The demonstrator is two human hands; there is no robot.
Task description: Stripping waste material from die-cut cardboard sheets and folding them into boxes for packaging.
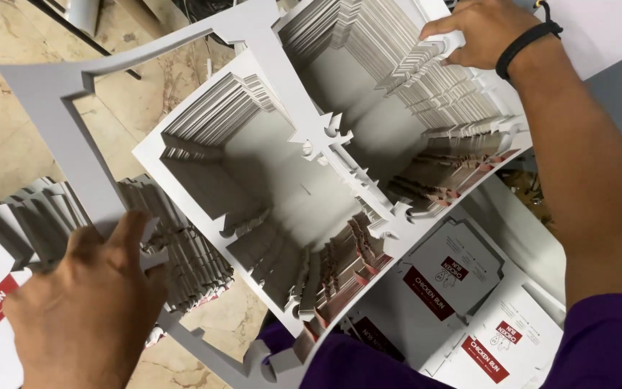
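Observation:
My left hand (88,310) grips the lower left part of a thin grey cardboard frame (59,115), the cut-out waste skeleton of a die-cut sheet, lifted above a thick stack of die-cut sheets (268,173) with deep box-shaped holes. My right hand (480,32), a black band on its wrist, rests at the stack's far right edge, fingers pinching the top sheets there. The frame's centre strip (325,137) crosses the stack between the two holes.
Flat white and red die-cut box blanks (469,302) lie at the lower right under the stack. Another fanned pile of cardboard waste (181,252) sits at left. A beige marble floor (1,86) shows at upper left.

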